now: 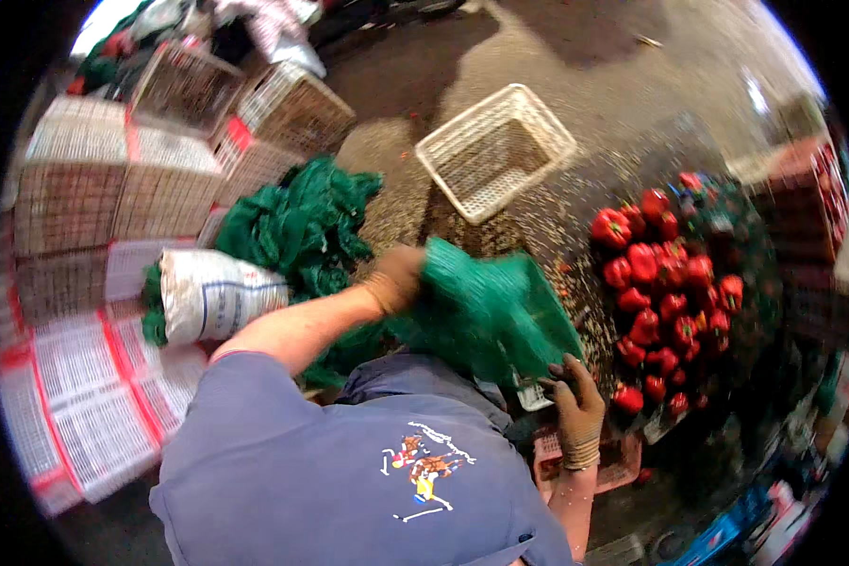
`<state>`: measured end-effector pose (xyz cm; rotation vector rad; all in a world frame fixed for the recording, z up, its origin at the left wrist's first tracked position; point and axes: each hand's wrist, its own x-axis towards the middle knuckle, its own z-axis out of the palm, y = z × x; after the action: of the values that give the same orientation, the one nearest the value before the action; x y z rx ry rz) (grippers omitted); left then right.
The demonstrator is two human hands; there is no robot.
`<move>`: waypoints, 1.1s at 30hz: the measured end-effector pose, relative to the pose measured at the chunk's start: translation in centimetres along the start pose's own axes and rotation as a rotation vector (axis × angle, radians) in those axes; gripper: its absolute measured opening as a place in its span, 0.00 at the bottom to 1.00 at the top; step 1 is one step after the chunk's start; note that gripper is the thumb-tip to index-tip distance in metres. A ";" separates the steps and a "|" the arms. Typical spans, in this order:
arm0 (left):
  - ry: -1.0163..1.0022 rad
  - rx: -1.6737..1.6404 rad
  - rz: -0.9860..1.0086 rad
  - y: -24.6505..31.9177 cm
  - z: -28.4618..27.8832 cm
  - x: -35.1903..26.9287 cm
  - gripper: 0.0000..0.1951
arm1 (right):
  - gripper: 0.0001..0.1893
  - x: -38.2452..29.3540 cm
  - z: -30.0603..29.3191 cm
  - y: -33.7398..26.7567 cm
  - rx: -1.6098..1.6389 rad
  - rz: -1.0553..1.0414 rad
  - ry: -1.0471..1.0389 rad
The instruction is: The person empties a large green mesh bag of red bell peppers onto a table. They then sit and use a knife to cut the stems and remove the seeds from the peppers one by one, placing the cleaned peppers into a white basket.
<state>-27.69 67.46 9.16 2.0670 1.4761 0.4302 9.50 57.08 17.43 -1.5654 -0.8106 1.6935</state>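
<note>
My left hand (400, 278), in a brown work glove, grips the upper left end of a green mesh bag (492, 301). The bag spreads in front of me, slightly blurred. My right hand (579, 407), also gloved, is at the bag's lower right corner with several fingers apart. Its fingertips meet the mesh edge, but whether they pinch it is unclear. To the right of that hand lies a heap of red bell peppers (672, 262). Beyond the bag stands a cream plastic crate (477, 205) with nothing visible inside.
Green netting (311, 212) lies piled at my left, beside a white woven sack (219, 297) bearing writing. Stacked plastic crates (71, 205) line the left side. A pink crate (622, 460) sits near my right forearm. Loaded crates (796, 205) stand at far right. Pale bits litter the floor (573, 198).
</note>
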 end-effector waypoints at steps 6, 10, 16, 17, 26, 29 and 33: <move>-0.233 1.116 -1.056 -28.0 -17.6 -12.5 0.12 | 0.20 10.2 4.5 -3.9 -0.158 -0.012 -0.061; -0.626 0.712 -1.668 -36.4 -33.7 -20.6 0.32 | 0.20 13.5 9.7 -8.5 -0.389 -0.125 -0.141; -0.528 0.719 -1.512 -44.4 -28.6 -6.6 0.30 | 0.20 11.8 12.1 -5.7 -0.458 0.059 -0.099; -0.473 0.687 -1.353 -44.3 -25.4 -4.3 0.29 | 0.20 11.7 11.3 -4.2 -0.620 -0.043 -0.120; -0.764 0.125 -0.655 -24.7 9.8 10.4 0.26 | 0.20 7.2 7.2 -1.3 -0.624 0.067 0.130; -0.781 0.190 -0.595 -21.4 12.6 8.2 0.26 | 0.17 5.8 5.7 -0.7 -0.456 0.099 0.169; -0.772 0.109 -0.722 -22.8 12.1 1.2 0.24 | 0.17 3.3 2.2 3.4 -0.563 0.028 0.167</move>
<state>-37.87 70.94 -14.38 1.3514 1.5892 -0.6654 6.98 57.91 12.97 -2.0632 -1.2532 1.3928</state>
